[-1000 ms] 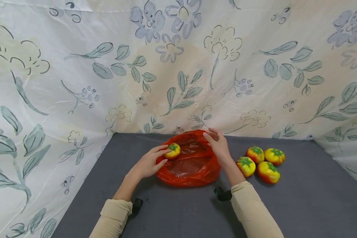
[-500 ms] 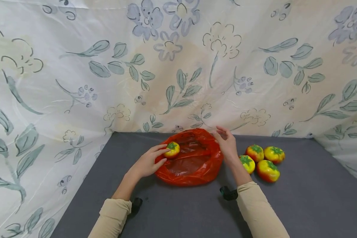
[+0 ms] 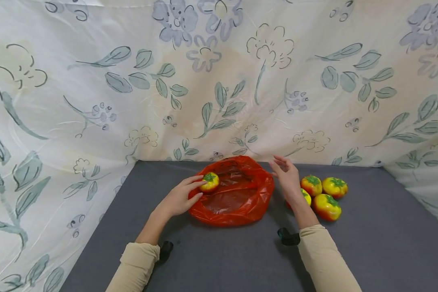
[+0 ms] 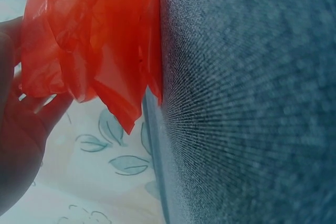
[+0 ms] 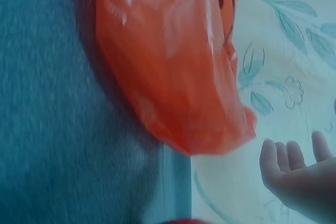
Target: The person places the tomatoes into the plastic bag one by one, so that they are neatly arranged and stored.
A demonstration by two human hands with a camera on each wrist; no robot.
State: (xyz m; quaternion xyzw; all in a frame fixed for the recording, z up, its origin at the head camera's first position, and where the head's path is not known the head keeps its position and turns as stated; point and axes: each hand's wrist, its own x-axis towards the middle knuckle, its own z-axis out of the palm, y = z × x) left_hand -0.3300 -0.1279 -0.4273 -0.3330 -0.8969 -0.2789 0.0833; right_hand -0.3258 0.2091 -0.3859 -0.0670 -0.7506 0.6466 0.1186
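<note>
Filling the red bag (image 3: 226, 220), I'd judge.
A yellow-red fruit (image 3: 211, 181) sits inside its left rim, touched by my left hand (image 3: 179, 197); whether those fingers grip, I can't tell. Right of the bag, my right hand's (image 3: 288, 178) loosely bent fingers hold nothing; taking one of four fruits (image 3: 327, 207) farther right would call for spreading them.

The bag (image 3: 231, 200) was red, the table (image 3: 222, 259) grey.
I saw yellow-and-red fruits (image 3: 326, 208) with green tops (image 3: 335, 181), beige sleeves (image 3: 135, 265), pale cloth (image 3: 190, 117) patterned with lilac flowers (image 3: 175, 20), grey-green leaves (image 3: 118, 82).
</note>
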